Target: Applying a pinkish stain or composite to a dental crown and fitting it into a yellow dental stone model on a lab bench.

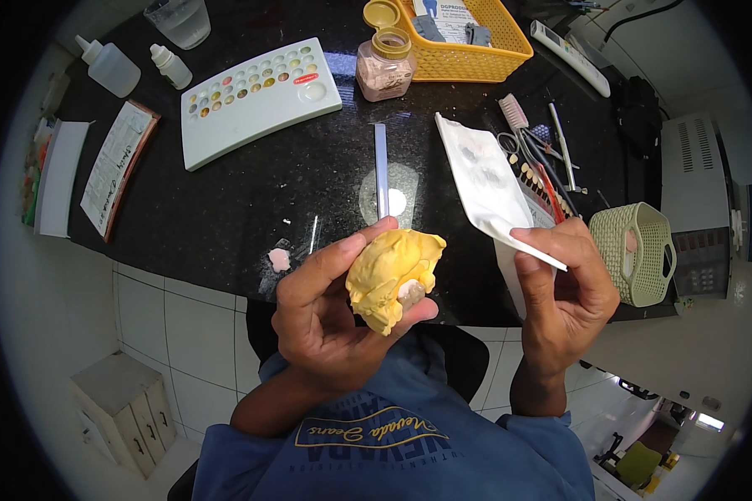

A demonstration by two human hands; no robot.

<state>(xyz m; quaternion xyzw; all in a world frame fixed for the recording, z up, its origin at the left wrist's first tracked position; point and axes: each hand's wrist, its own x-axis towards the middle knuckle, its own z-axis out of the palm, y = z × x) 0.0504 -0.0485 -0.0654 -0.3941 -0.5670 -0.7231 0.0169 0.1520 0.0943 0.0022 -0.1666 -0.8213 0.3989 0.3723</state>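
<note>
At a black worktop (226, 217) bearing a white palette (255, 134), pinches a white sheet (476, 167) in the fingers of the right hand (568, 288), right of the palette, and grips a lumpy yellow mould (393, 271) in the curled fingers of the left hand (326, 317), off the palette's near right side

- moulded piece (387, 271): yellow, one whitish patch
- folded sheet (480, 179): white, smudged grey
- worktop (188, 213): black, pale specks
- palette (255, 113): white, rows of cream, brown and green dots, red label (307, 78)
- jar (384, 73): clear, pale pink inside, yellow lid (382, 12)
- tray basket (476, 68): orange-yellow, openwork pattern
- handled basket (617, 255): pale green, woven pattern
- shirt (368, 480): blue, yellow and dark lettering
- floor (199, 326): white, dark grid lines
</note>
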